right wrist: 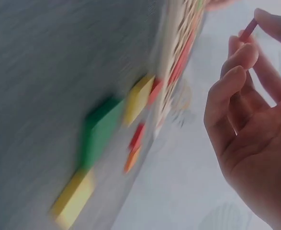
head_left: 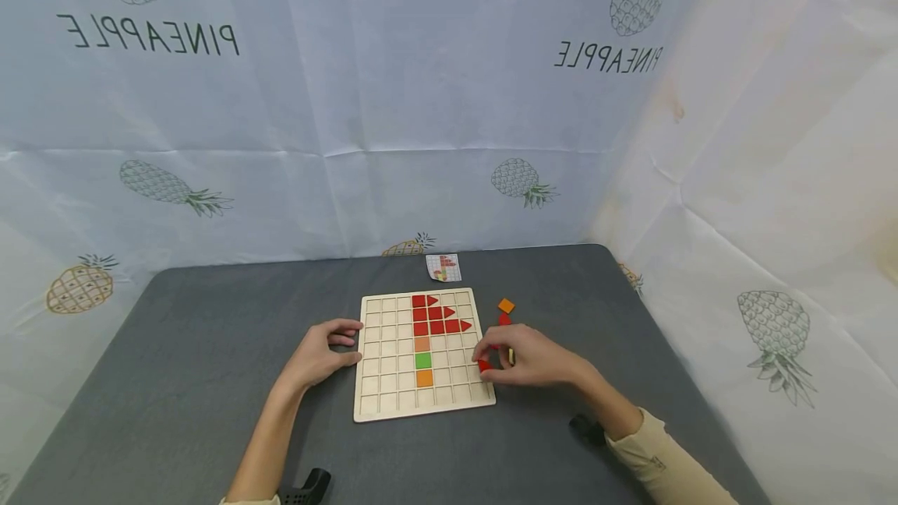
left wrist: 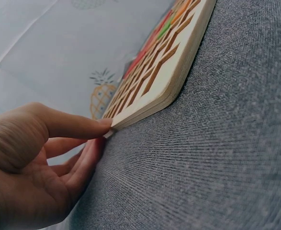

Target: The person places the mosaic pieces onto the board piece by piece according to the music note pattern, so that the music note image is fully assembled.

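A square wooden grid board [head_left: 389, 404] lies on the dark table, with red squares and triangles [head_left: 436, 326], orange squares [head_left: 424, 378] and a green square [head_left: 423, 360] in some of its cells. At its left edge rests my left hand [head_left: 319, 353]; thumb and fingertips touch the rim, spread apart along it. My right hand [head_left: 526, 355] pinches a small flat red piece [right wrist: 248, 29] between thumb and fingers above the board's right edge. In the right wrist view, loose pieces lie nearby: a green one [right wrist: 99, 129], yellow ones [right wrist: 139, 99], red ones and an orange one [right wrist: 132, 159].
A small printed card [head_left: 443, 267] with a coloured grid figure lies behind the board. Beyond the dark table [head_left: 231, 318] hangs pale cloth [head_left: 421, 100] with pineapple prints. In the head view, my right hand partly covers the loose pieces.
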`<state>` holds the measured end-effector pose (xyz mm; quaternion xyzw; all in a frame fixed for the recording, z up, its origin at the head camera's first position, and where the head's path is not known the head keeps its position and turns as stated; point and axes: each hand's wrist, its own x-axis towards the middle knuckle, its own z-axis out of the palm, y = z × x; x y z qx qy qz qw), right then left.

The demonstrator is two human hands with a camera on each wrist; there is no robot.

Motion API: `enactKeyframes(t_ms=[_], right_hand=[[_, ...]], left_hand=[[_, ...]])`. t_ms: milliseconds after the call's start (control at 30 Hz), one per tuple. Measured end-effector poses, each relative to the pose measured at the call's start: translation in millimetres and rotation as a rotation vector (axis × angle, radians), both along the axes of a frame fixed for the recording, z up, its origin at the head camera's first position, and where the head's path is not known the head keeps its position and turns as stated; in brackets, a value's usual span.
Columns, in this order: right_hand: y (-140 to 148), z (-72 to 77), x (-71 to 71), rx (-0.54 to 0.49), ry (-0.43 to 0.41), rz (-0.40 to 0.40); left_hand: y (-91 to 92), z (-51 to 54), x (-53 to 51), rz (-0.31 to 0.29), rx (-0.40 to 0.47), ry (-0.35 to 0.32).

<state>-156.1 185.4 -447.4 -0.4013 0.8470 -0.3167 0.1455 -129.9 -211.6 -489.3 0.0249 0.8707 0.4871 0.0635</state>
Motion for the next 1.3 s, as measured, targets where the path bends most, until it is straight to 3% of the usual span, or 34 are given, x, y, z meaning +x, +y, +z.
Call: enactKeyframes(t_ms=[333,533,700,900,1033,1300], right_hand=[[-64.7,1.2,-1.8,0.070,0.040,0.083],[-88.6,-7.5,-4.0,0.175,0.094,0.074],[-96.3,-13.4,-7.1,0.227,0.118,0.062],[-94.0,-10.8,-10.1,0.224,0.037,0.085],[-91.6,-9.6,-11.1,0.253,0.011,0.144],[-96.2,-13.0,-7.4,0.278,0.081,0.192]], left_hand=[[1.2,-0.7,-0.9,0.006,-0.011,0.010],[2.1,-1.8,-1.4,0.011,-0.019,0.015],[1.5,-2.7,-1.3,0.015,-0.017,0.014],[1.1,-2.3,-1.3,0.011,-0.012,0.015],[1.3,-2.3,-1.7,0.014,-0.018,0.015],[1.0,-3.4,-1.9,0.017,-0.019,0.015]])
